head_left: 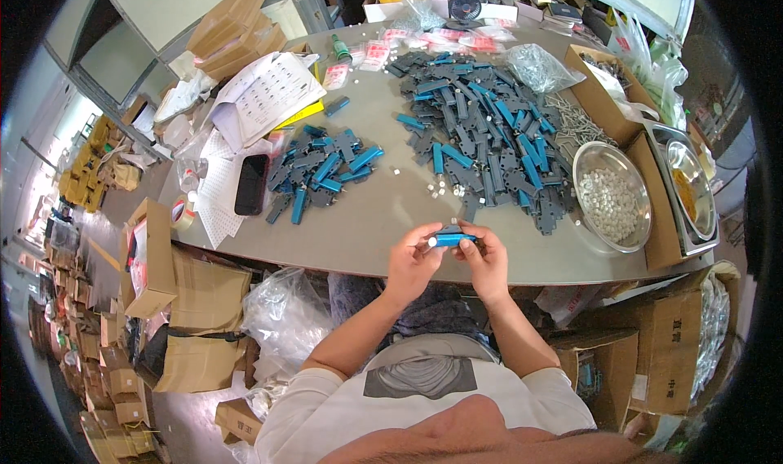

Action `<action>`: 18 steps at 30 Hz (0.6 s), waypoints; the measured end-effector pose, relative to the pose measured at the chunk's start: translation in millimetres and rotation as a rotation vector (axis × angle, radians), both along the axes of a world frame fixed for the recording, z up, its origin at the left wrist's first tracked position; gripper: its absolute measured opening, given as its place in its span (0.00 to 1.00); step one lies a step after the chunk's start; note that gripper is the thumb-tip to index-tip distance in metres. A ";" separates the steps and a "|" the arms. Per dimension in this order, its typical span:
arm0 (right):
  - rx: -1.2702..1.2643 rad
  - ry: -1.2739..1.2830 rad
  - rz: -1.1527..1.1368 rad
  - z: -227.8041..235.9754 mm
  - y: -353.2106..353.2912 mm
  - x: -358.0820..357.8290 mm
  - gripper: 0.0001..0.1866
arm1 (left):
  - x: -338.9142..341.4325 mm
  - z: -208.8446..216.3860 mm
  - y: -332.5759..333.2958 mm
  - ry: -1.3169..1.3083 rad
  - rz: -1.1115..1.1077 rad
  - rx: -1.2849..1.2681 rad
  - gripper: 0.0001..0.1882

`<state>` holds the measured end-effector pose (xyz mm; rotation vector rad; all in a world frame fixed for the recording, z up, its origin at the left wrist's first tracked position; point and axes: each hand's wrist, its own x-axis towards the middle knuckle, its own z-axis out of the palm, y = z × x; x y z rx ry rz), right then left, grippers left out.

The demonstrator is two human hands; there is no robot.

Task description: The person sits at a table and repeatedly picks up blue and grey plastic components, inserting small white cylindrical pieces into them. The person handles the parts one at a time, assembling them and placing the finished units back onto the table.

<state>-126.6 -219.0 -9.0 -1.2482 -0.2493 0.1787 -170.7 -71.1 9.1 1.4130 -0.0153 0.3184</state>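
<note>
wide fisheye on head — looks down, close, past shirt (pixel 420 378) to left hand (pixel 411 267), right hand (pixel 488 266), tabletop (pixel 355 240) beyond

A white short-sleeved shirt (pixel 342 419) is worn at six o'clock, marked by a dark grey rectangular print (pixel 420 379) at eleven o'clock from the neck; dark mottled legwear (pixel 356 297) is glimpsed at twelve.
</note>
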 end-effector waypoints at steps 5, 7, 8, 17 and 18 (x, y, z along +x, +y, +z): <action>0.004 -0.017 -0.041 -3.9 4.8 -6.1 0.13 | -3.8 -1.4 -0.2 0.050 0.034 -0.003 0.17; 0.035 -0.025 -0.040 -3.8 6.0 -7.6 0.15 | -6.7 -2.8 0.9 0.034 0.018 -0.065 0.16; 0.024 -0.022 -0.032 -0.9 5.8 -8.2 0.15 | -7.6 -3.2 1.9 0.026 0.010 -0.096 0.16; -0.242 -0.114 0.198 6.3 -24.3 0.3 0.12 | -4.0 -4.1 20.3 -0.007 -0.132 -0.203 0.13; -0.323 -0.223 0.164 8.4 -26.3 0.9 0.10 | -3.9 -5.5 22.4 -0.001 -0.149 -0.208 0.13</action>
